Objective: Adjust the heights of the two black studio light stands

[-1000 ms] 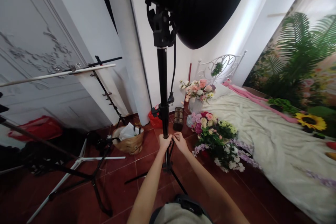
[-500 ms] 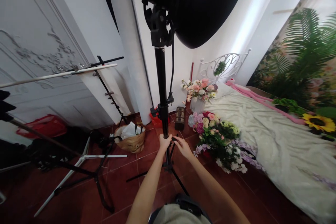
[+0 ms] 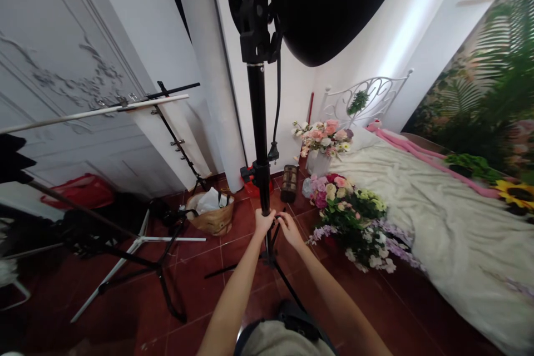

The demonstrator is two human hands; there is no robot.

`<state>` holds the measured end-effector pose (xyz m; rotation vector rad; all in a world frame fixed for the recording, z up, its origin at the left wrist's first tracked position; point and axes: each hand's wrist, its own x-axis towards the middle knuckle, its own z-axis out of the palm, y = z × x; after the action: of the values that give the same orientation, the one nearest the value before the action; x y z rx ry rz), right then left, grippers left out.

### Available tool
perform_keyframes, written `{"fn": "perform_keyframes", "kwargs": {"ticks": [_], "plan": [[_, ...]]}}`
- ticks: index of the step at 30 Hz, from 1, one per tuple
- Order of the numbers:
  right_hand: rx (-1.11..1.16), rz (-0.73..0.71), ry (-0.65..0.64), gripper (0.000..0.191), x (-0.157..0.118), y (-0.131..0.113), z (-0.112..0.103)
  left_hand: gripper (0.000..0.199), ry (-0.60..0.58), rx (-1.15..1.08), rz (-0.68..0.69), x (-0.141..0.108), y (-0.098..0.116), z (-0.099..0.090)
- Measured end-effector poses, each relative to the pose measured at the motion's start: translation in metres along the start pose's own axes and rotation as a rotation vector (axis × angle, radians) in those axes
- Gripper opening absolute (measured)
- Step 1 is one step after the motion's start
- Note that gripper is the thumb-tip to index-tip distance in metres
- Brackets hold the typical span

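Observation:
A black light stand (image 3: pixel 258 117) rises upright in front of me, carrying a large black round lamp shade (image 3: pixel 329 5) at the top. My left hand (image 3: pixel 264 222) is wrapped around its lower pole. Just to the right, my right hand (image 3: pixel 288 228) pinches a small dark knob on the stand's side; the fingers partly hide it. Beside the pole dangles a black power cable (image 3: pixel 278 94) with its plug (image 3: pixel 273 152) at the end. Below my hands the stand's legs (image 3: pixel 287 283) spread over the floor.
To the right are artificial flowers (image 3: pixel 334 194) and a bed with a pale cover (image 3: pixel 450 222). On the left stand a white-legged stand (image 3: pixel 171 239), a horizontal bar (image 3: pixel 95 114) and a woven basket (image 3: pixel 214 219). A small brown chest (image 3: pixel 289 183) sits behind the pole.
My view has shifted slightly, with the lamp shade higher in the picture. My left hand keeps its hold on the pole; my right fingers have curled more around the knob.

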<state>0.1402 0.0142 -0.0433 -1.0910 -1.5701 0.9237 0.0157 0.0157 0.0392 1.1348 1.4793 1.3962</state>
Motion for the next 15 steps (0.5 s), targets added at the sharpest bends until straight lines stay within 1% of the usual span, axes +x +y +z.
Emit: {"fn": "perform_keyframes", "kwargs": {"ticks": [4, 10, 13, 15], "plan": [[0.049, 0.081, 0.069, 0.036, 0.002, -0.005, 0.010, 0.020, -0.005, -0.007, -0.002, -0.001, 0.002, 0.000], [0.174, 0.261, 0.281, 0.045, 0.000, -0.024, 0.029, 0.021, -0.013, -0.025, -0.006, -0.002, 0.001, -0.002], [0.209, 0.393, 0.395, 0.049, 0.005, -0.034, 0.037, 0.021, -0.020, -0.027, -0.024, -0.001, -0.001, -0.002], [0.209, 0.454, 0.416, 0.049, 0.009, -0.040, 0.041, 0.021, -0.028, -0.021, -0.023, 0.001, -0.003, -0.002]]}}
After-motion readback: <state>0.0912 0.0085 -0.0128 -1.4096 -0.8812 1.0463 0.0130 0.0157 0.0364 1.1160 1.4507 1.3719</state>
